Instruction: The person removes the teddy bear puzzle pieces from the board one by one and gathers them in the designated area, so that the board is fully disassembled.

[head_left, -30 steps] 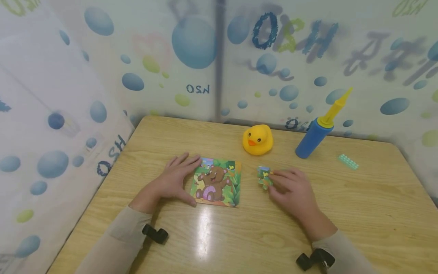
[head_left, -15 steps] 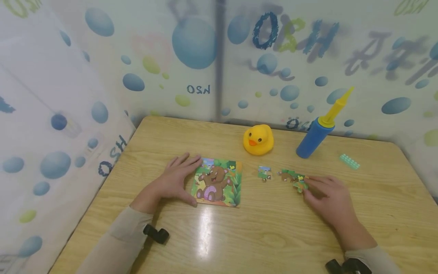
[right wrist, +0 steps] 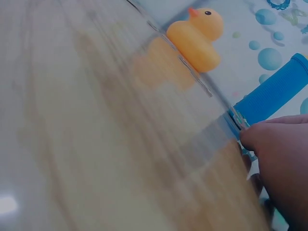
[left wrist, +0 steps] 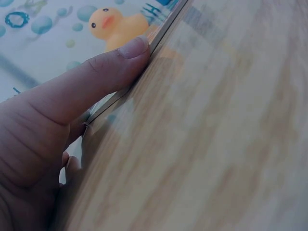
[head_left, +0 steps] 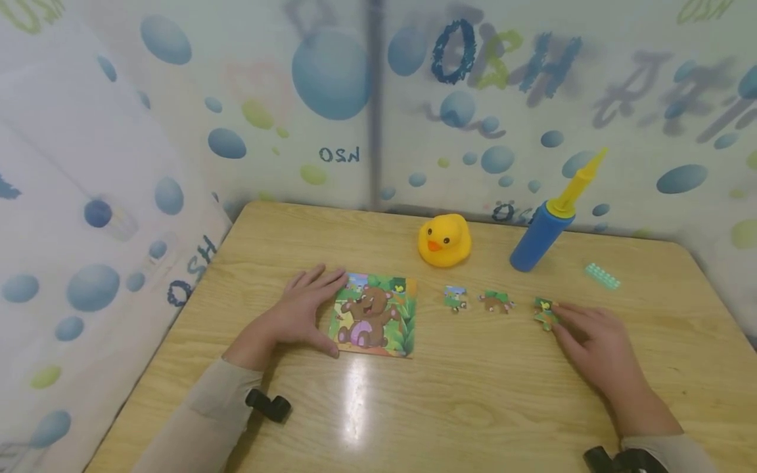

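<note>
A square bear picture board (head_left: 375, 318), thin at its edge, lies flat on the wooden table. My left hand (head_left: 298, 312) rests along its left side with fingers spread; the left wrist view has the thumb (left wrist: 91, 82) against the board's edge. To the right, my right hand (head_left: 603, 348) pinches a green jigsaw piece (head_left: 543, 313) with a yellow figure between thumb and fingertips, down at the tabletop. Two more jigsaw pieces lie apart between board and hand: a blue and green one (head_left: 455, 297) and a brown and green one (head_left: 495, 301).
Behind the pieces sits a yellow rubber duck (head_left: 445, 241). A blue hand pump (head_left: 541, 236) with a yellow nozzle stands tilted farther right, near a mint studded brick (head_left: 602, 276). A bubble-patterned wall (head_left: 331, 177) borders the table's back and left.
My right hand has moved right, sliding the pieces apart; the blue-green piece, then the brown one, stayed behind, and the last is still held. My left hand has kept its place.
</note>
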`<action>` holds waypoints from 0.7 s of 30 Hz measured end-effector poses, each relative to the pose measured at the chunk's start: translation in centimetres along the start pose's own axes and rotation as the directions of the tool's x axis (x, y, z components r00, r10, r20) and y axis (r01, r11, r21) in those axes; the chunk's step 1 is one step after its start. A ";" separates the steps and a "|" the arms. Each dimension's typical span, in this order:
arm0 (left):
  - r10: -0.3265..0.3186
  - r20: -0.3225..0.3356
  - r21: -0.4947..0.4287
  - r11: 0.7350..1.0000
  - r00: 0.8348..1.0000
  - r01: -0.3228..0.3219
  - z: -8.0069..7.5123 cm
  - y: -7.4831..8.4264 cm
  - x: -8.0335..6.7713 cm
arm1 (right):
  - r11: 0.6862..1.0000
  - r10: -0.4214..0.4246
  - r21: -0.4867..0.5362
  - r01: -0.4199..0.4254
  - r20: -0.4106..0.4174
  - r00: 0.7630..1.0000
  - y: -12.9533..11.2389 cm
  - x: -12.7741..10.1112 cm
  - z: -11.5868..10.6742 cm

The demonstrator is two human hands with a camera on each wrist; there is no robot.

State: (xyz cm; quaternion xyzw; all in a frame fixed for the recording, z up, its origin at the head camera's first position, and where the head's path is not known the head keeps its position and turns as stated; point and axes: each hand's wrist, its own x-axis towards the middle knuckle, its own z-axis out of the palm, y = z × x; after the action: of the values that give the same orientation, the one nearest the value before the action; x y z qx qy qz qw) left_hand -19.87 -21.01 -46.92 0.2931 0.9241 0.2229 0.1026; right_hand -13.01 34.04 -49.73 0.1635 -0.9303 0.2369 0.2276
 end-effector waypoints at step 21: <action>0.015 -0.012 -0.005 1.000 1.000 -0.015 0.2 -0.2 0.0 | 0.995 0.098 0.018 -0.100 0.091 0.991 -0.3 0.3 0.0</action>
State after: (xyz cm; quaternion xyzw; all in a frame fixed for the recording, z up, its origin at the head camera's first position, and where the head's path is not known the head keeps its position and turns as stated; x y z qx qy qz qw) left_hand -19.92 -21.04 -47.15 0.2986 0.9219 0.2277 0.0958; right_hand -13.12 33.79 -49.47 0.1301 -0.9439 0.2505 0.1716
